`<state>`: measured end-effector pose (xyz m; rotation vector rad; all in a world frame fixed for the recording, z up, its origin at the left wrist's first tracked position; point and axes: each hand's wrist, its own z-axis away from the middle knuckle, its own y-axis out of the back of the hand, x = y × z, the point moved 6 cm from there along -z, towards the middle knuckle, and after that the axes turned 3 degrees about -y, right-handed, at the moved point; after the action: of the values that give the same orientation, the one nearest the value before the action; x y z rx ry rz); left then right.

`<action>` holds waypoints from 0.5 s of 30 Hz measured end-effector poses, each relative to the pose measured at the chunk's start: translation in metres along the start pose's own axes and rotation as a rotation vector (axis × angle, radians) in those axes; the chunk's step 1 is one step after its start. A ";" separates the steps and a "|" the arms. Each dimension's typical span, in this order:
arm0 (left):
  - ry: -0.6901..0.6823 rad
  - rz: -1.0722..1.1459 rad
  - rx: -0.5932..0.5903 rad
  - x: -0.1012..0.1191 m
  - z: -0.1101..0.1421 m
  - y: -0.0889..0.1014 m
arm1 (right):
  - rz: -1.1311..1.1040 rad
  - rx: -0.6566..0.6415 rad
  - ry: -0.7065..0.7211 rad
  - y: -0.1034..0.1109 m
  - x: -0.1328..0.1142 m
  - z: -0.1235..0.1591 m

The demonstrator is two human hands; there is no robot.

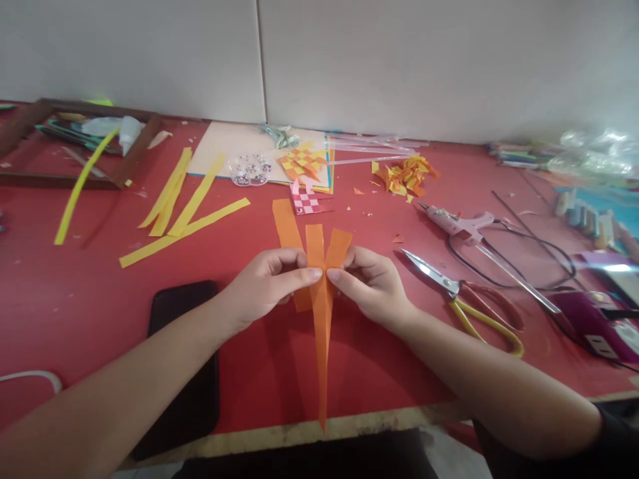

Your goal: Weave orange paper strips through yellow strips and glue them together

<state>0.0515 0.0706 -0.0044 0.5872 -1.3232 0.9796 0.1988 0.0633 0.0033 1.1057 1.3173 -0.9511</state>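
Between my two hands hangs an orange paper strip [321,332], parting into two ends at the top and tapering to a narrow tip near the table's front edge. My left hand [279,276] pinches it at the left, thumb on the front face. From the right, my right hand [367,276] pinches it with the thumb close to the left one. Another orange paper strip [286,223] lies behind my left fingers, partly covered by them. Just beyond is a small pink-and-white checkered woven paper fish [305,199]. Yellow paper strips [172,193] lie to the left.
Scissors [459,286] and a pink glue gun [464,226] with its cord lie at right. A black phone [182,352] is under my left forearm. Farther back are an orange-yellow woven piece [302,161], paper scraps [407,174], a bead tray [250,171] and a brown frame [124,163].
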 end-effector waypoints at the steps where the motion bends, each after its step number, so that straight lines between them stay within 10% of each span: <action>1: 0.008 0.001 0.004 -0.001 0.000 0.000 | 0.010 0.003 0.007 0.000 0.000 0.000; 15: 0.035 0.031 0.003 -0.003 0.002 -0.001 | 0.181 0.075 0.097 0.001 -0.005 0.005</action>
<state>0.0517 0.0675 -0.0070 0.5506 -1.3038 1.0132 0.2010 0.0586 0.0076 1.3195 1.2435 -0.8261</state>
